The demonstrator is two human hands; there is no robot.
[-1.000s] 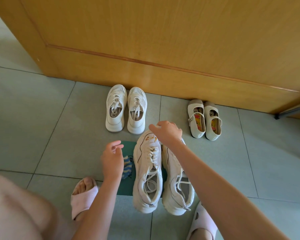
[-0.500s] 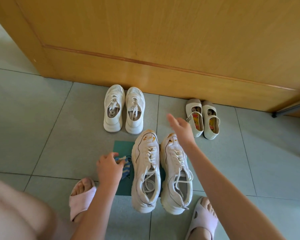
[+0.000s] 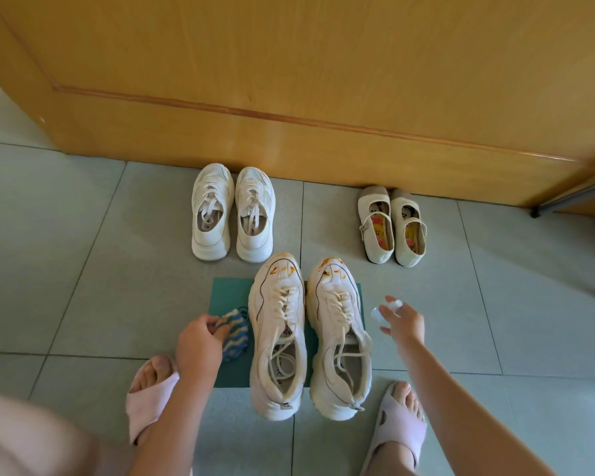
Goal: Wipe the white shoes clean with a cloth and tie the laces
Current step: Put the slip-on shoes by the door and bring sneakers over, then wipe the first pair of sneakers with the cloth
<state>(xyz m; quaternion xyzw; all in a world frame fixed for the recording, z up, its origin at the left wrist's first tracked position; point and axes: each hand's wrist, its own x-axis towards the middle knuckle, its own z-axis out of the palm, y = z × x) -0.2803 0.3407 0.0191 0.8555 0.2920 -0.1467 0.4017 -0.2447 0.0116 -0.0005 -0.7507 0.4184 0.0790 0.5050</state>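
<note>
Two big white sneakers stand side by side on a green mat (image 3: 228,293), toes away from me: the left sneaker (image 3: 277,334) and the right sneaker (image 3: 339,333). Both have orange stains on the toes and loose, untied laces. A blue and yellow striped cloth (image 3: 236,334) lies on the mat left of the left sneaker. My left hand (image 3: 200,341) pinches its near edge. My right hand (image 3: 401,321) hovers to the right of the right sneaker, fingers spread and blurred, holding nothing.
A smaller pair of white sneakers (image 3: 232,213) and a pair of cream strap shoes (image 3: 392,226) stand by the wooden door (image 3: 323,80). My feet in pink slippers (image 3: 150,396) flank the mat on the grey tile floor. A dark metal leg (image 3: 571,197) shows at the right.
My right hand has left the sneaker toes and pulled back to the right of the pair. My left hand has dropped onto the striped cloth and taken hold of it.
</note>
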